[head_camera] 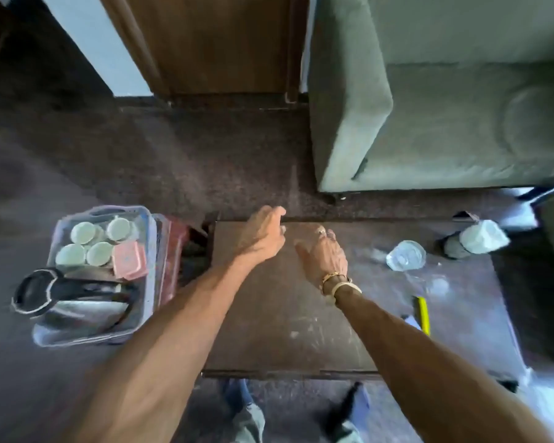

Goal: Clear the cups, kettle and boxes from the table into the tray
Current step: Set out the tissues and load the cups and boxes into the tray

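Head view, hands: my left hand [263, 239] and right hand [323, 255] hover over the table [285, 330], fingers relaxed, gripping nothing.
Load: the tray [77, 337], left of the table, holds four cups [83, 232], the kettle [74, 302] and a pink box [129, 260].
On the table: a clear cup [406, 255], right side.
Doing it well: I'd wrap the clear cup's wall firmly and carry it upright.

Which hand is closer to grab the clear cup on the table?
Right hand, probably: the clear cup sits on the table to its right, nearest it. The left hand hovers farther away, toward the tray.
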`<state>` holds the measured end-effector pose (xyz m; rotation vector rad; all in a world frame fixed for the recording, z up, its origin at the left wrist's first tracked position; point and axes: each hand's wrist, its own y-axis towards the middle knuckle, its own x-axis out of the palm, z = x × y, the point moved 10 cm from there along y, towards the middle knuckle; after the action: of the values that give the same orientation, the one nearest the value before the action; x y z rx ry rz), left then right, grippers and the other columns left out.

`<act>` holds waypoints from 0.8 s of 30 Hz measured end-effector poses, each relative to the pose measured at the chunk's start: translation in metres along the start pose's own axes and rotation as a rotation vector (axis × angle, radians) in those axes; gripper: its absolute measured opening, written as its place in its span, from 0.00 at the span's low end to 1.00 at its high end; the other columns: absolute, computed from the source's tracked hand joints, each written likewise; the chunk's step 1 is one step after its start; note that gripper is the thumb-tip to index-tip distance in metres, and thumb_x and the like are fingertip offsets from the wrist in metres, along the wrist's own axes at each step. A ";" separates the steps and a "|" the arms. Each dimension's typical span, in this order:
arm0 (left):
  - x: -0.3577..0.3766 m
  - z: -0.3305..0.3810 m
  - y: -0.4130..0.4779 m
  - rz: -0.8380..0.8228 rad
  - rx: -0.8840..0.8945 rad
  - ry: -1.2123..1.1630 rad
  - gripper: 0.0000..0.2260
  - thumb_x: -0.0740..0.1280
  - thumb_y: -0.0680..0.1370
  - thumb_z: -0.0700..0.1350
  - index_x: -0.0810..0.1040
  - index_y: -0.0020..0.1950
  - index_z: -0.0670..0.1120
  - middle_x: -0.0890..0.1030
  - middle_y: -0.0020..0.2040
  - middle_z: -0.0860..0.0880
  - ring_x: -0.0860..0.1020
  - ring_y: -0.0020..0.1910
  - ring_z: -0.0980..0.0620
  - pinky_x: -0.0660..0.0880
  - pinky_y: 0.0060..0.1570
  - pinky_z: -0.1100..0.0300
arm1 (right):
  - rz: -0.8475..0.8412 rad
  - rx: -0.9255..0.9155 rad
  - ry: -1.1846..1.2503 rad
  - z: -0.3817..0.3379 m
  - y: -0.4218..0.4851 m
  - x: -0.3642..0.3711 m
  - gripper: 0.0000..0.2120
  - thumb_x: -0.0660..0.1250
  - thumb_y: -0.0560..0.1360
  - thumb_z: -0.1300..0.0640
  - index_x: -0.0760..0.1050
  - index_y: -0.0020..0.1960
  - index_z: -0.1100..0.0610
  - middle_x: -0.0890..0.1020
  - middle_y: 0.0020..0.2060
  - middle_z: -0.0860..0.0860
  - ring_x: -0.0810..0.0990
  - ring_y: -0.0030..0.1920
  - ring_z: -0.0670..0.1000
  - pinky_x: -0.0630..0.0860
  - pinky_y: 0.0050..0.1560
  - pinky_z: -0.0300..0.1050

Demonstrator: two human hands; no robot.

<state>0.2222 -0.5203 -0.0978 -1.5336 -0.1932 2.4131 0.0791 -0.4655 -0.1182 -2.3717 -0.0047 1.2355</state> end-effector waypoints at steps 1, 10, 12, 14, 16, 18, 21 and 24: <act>0.015 0.028 0.000 -0.003 0.021 -0.021 0.17 0.62 0.80 0.44 0.71 0.69 0.47 0.75 0.65 0.44 0.74 0.63 0.43 0.69 0.60 0.54 | 0.036 0.026 0.009 0.028 0.000 -0.020 0.24 0.64 0.78 0.44 0.68 0.68 0.57 0.73 0.66 0.58 0.76 0.62 0.63 0.74 0.57 0.54; 0.203 0.213 -0.025 -0.173 0.152 -0.094 0.17 0.68 0.76 0.48 0.75 0.65 0.51 0.78 0.60 0.45 0.77 0.60 0.44 0.73 0.55 0.55 | 0.189 0.298 0.193 0.274 -0.010 -0.111 0.21 0.65 0.78 0.45 0.74 0.65 0.55 0.78 0.61 0.58 0.76 0.61 0.62 0.72 0.59 0.52; 0.245 0.233 -0.037 -0.222 0.171 -0.078 0.16 0.68 0.76 0.48 0.75 0.64 0.50 0.79 0.59 0.46 0.78 0.59 0.44 0.73 0.53 0.56 | 0.196 0.334 0.199 0.315 -0.014 -0.108 0.19 0.65 0.78 0.43 0.76 0.61 0.54 0.79 0.58 0.57 0.78 0.59 0.61 0.74 0.56 0.51; 0.284 0.245 -0.048 -0.265 0.173 -0.075 0.16 0.68 0.76 0.47 0.76 0.63 0.49 0.79 0.57 0.45 0.78 0.56 0.43 0.74 0.51 0.55 | 0.184 0.387 0.212 0.352 -0.018 -0.096 0.17 0.65 0.77 0.44 0.77 0.59 0.54 0.79 0.58 0.57 0.78 0.58 0.62 0.74 0.55 0.51; 0.320 0.253 -0.059 -0.317 0.175 -0.083 0.16 0.69 0.75 0.45 0.76 0.63 0.47 0.79 0.57 0.44 0.78 0.56 0.42 0.73 0.52 0.55 | 0.159 0.427 0.217 0.385 -0.020 -0.079 0.17 0.65 0.78 0.46 0.77 0.60 0.56 0.78 0.58 0.59 0.77 0.59 0.63 0.73 0.56 0.52; 0.352 0.255 -0.067 -0.359 0.164 -0.080 0.17 0.69 0.74 0.44 0.76 0.62 0.46 0.79 0.56 0.43 0.77 0.56 0.41 0.72 0.53 0.53 | 0.129 0.462 0.227 0.414 -0.021 -0.062 0.19 0.66 0.78 0.45 0.77 0.61 0.57 0.78 0.59 0.59 0.77 0.60 0.62 0.72 0.58 0.51; 0.397 0.255 -0.073 -0.403 0.162 -0.103 0.18 0.69 0.73 0.42 0.74 0.63 0.44 0.74 0.59 0.44 0.75 0.58 0.43 0.70 0.54 0.53 | 0.071 0.495 0.210 0.449 -0.015 -0.037 0.15 0.67 0.77 0.52 0.77 0.61 0.57 0.77 0.60 0.59 0.76 0.61 0.62 0.71 0.57 0.50; 0.428 0.253 -0.076 -0.418 0.162 -0.104 0.23 0.71 0.71 0.43 0.73 0.65 0.44 0.70 0.62 0.44 0.72 0.59 0.43 0.69 0.54 0.53 | 0.007 0.507 0.187 0.472 -0.005 -0.014 0.12 0.68 0.74 0.56 0.78 0.57 0.58 0.78 0.57 0.59 0.77 0.58 0.63 0.71 0.50 0.48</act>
<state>-0.1658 -0.3104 -0.3401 -1.1640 -0.2989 2.1183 -0.2942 -0.2763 -0.3362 -2.0262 0.3361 0.8822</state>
